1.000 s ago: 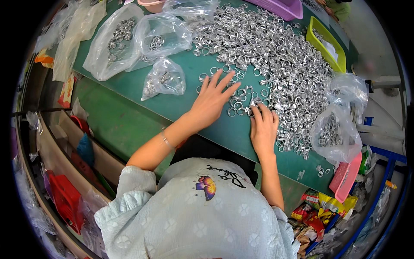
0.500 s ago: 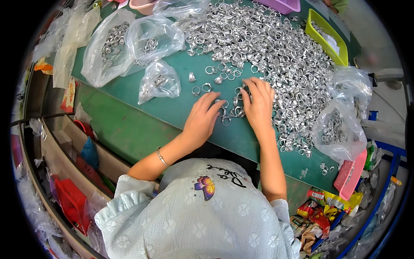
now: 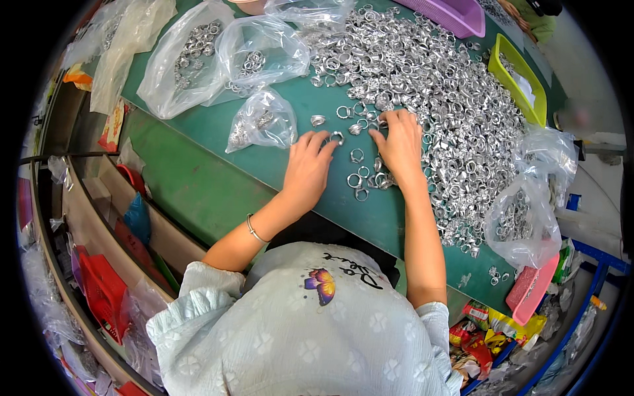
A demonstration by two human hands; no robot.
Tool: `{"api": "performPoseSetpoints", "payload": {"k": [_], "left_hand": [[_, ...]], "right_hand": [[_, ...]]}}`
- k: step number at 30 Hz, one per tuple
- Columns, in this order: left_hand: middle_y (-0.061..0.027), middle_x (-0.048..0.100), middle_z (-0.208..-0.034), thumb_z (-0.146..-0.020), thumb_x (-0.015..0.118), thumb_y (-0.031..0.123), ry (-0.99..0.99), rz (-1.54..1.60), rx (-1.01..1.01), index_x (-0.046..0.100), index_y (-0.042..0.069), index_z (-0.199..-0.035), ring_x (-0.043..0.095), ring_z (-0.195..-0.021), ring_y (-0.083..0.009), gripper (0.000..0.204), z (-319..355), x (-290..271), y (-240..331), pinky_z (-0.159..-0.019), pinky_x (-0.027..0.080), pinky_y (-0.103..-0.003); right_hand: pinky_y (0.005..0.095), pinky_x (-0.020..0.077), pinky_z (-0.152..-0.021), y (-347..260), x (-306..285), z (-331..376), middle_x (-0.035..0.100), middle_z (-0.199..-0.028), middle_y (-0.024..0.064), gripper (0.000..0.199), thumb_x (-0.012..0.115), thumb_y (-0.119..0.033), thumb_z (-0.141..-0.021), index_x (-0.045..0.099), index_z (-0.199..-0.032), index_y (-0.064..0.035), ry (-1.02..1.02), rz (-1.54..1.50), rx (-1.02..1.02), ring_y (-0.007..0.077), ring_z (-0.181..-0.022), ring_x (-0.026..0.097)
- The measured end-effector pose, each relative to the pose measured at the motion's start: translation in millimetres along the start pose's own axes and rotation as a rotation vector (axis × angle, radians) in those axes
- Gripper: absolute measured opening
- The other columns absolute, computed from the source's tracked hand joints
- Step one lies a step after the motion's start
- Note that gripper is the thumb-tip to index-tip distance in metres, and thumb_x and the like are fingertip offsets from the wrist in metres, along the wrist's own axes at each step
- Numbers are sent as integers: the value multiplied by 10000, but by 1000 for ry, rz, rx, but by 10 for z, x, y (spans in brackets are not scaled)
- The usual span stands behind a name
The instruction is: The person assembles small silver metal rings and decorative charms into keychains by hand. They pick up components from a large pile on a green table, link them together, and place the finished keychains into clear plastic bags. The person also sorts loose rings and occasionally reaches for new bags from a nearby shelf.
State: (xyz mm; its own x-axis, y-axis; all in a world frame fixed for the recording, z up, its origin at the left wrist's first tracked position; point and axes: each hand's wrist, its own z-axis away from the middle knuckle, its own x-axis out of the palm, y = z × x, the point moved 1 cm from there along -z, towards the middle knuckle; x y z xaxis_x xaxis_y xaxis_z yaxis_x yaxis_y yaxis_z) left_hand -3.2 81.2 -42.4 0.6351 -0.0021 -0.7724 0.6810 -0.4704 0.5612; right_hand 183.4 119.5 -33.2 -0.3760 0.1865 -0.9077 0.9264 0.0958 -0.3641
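Silver-coloured metal rings lie in a large pile (image 3: 456,125) on the green tabletop (image 3: 264,158). My left hand (image 3: 308,164) is left of the pile, its thumb and forefinger closed on one ring (image 3: 337,138) that stands tilted at the fingertips. My right hand (image 3: 401,148) reaches over the pile's near left edge; thumb and fingers are apart, the fingertips among rings and partly hidden by them. Several loose rings (image 3: 360,178) lie between my hands, and a wide ring (image 3: 317,120) sits just beyond the left one.
Clear plastic bags with rings stand at the left (image 3: 191,59), nearer my left hand (image 3: 264,122) and at the right (image 3: 525,224). A purple basket (image 3: 456,16), a lime basket (image 3: 515,76) and a pink tray (image 3: 528,290) edge the pile. Another person's hand (image 3: 515,12) shows far right.
My left hand has moved left from the near loose rings and now pinches a single ring. The right hand has shifted slightly left and farther out. The whole view has turned a little.
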Motion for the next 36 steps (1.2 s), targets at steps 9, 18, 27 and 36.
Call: {"api": "performPoseSetpoints", "payload": {"k": [9,18,27,36], "left_hand": [[-121,526,-1089,-786,573,-12,47,287,-124,552,9,-1022,523,-975,-280,238,68,-166,22,-827,421,-371],[-78,593,-925,-935,471,267,-358,1989,-988,531,-4,-1080,569,-790,-139,313,277,-72,28,-649,462,-247],[-62,593,-928,-873,483,44,-181,1751,-888,546,-38,-1089,541,-722,-98,239,363,-94,86,-637,452,-225],[-82,624,-935,-895,483,85,-208,1912,-944,535,-37,-1129,579,-799,-115,270,357,-68,91,-682,473,-234]], "right_hand": [[382,430,-685,-147,-109,64,529,-849,138,173,660,-43,-729,569,-868,4,-88,-167,-150,311,-782,532],[296,442,-630,-580,-276,416,567,-870,108,131,638,-53,-765,588,-872,4,-316,-801,-103,226,-702,553],[389,370,-736,-188,58,67,570,-799,112,167,671,-91,-722,558,-827,-26,-4,8,28,280,-834,521],[367,362,-730,-239,-92,192,590,-766,89,51,587,-17,-719,583,-764,-41,16,-294,0,261,-784,541]]}}
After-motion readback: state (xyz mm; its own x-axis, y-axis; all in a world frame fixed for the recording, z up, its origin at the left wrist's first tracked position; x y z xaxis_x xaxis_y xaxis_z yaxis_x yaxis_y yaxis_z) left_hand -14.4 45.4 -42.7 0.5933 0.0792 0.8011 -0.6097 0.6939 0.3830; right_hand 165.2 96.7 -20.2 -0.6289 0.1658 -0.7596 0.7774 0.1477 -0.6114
